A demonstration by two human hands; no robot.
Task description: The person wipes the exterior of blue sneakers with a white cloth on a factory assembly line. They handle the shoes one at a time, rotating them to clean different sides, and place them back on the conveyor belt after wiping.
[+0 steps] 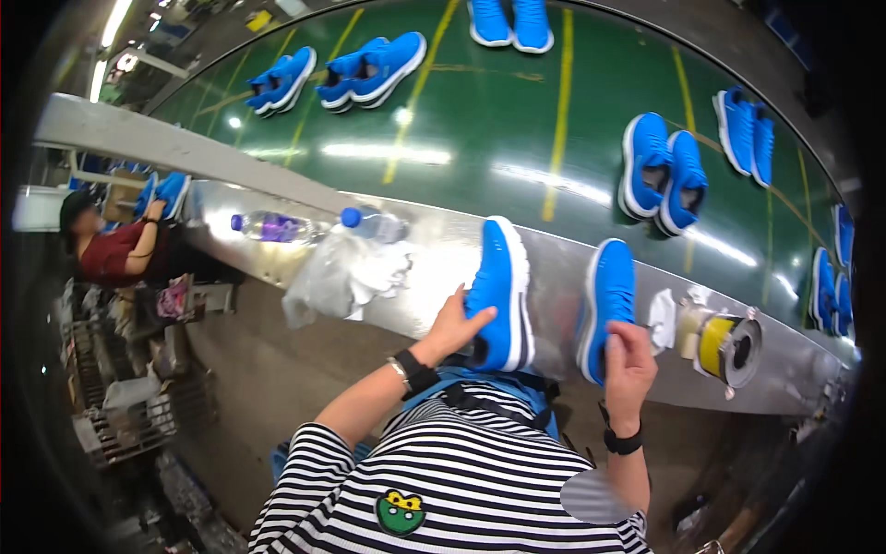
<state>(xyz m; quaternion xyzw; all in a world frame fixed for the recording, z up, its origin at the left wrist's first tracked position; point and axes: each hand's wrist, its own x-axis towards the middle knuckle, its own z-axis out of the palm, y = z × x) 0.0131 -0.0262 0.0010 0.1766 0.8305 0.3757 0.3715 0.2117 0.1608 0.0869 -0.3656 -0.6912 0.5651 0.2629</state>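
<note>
A green conveyor belt (498, 120) crossed by yellow lines sweeps over the upper view, its far edge bowed by the lens; along its near side runs a shiny metal ledge (558, 277), a strip of which shows between two blue shoes standing apart. The left shoe (498, 272) reaches from the belt's near edge back toward the wearer's waist; the left hand (454, 325) grips it from the left near the collar, thumb across the upper; the right shoe (609, 282) lies on the ledge, the right hand (631, 365) closed in a pinch at its collar.

Room to the left ends at crumpled white paper (377, 277), a plastic bag (318, 282) and a blue-capped bottle (377, 225); to the right, a yellow roll (714, 346) stands near the right hand; ahead, a pair of blue shoes (646, 138) sits on the belt.

The left hand's fingertips are partly hidden by the shoe, and whatever the right fingertips pinch is hard to make out; a top pair (512, 23) is cut off by the frame; at left, another person (115, 249) appears small, the face blurred; glare washes out part of the ledge.
</note>
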